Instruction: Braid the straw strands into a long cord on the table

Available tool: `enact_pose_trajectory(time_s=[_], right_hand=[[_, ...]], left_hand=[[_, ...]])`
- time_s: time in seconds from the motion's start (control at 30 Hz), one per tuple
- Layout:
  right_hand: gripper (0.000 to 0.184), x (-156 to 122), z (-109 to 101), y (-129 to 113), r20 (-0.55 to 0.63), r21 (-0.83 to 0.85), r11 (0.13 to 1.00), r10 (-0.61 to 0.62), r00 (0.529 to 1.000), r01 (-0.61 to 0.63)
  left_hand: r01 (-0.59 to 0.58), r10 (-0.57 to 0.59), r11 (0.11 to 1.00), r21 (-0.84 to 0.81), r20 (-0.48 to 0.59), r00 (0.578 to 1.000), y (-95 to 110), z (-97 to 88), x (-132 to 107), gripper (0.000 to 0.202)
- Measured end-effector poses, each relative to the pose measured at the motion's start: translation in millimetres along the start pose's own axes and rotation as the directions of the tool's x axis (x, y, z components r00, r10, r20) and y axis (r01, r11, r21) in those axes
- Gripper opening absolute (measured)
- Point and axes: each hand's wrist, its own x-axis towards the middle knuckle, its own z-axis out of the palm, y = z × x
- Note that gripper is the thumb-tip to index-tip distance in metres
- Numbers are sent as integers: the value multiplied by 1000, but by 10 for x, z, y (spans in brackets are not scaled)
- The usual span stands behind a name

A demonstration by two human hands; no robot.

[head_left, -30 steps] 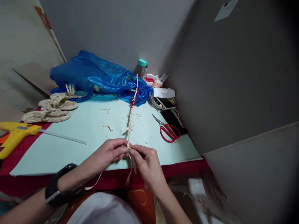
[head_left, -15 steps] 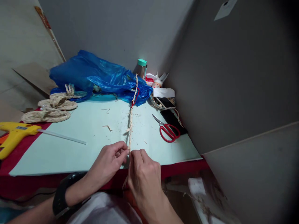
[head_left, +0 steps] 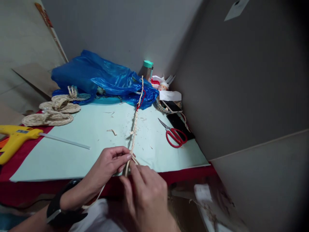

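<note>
A pale braid of straw-like fibre (head_left: 134, 132) runs from the blue bag toward me, tied with red string (head_left: 140, 104) near its far end. My left hand (head_left: 112, 162) pinches the braid's near end between thumb and fingers. Just below it, loose strands (head_left: 127, 168) fan out. Close against them is my right hand (head_left: 147, 190), fingers bent around strands, its thumb held a little away from the index finger. Its palm side is hidden. One thin strand (head_left: 100, 192) hangs beneath my left wrist.
Red-handled scissors (head_left: 176, 138) lie right of the braid, beside a black flat item (head_left: 180, 125). At left are a yellow glue gun (head_left: 21, 137) and woven slippers (head_left: 48, 118). A blue plastic bag (head_left: 91, 72), bottle (head_left: 147, 69) and phone (head_left: 172, 107) stand or lie behind.
My right hand has shifted down and its thumb has parted from the fingers. Strands below the braid now show between my hands. My left hand still pinches the braid.
</note>
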Motion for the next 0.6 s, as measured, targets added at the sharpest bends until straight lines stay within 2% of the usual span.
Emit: enact_pose_trajectory(time_s=[0.1,0.13,0.2,0.3,0.43,0.53,0.6], right_hand=[[19,98,-198,103,12,215,960,182,983,-180],[20,140,-235,144,47,274,929,246,968,-249],[21,225,-250,215,190,384,846,320,928,-370],[23,335,-168,270,400,508,714,299,866,-481],[29,454,-38,298,500,604,582,255,828,-544],[29,553,14,345,516,619,561,238,823,-550],[25,634,30,406,512,592,605,228,828,-533]], left_hand=[[15,-15,999,-51,5,1000,74,-32,-17,23],[17,-16,998,-61,9,1000,91,-45,-21,22],[17,-16,997,-76,14,1000,107,-70,-23,21],[13,-11,997,-71,27,1000,95,-98,-10,22],[10,-10,1000,6,35,999,83,-128,36,28],[-52,49,992,119,28,998,101,-154,81,29],[-91,86,977,194,33,996,120,-169,111,30]])
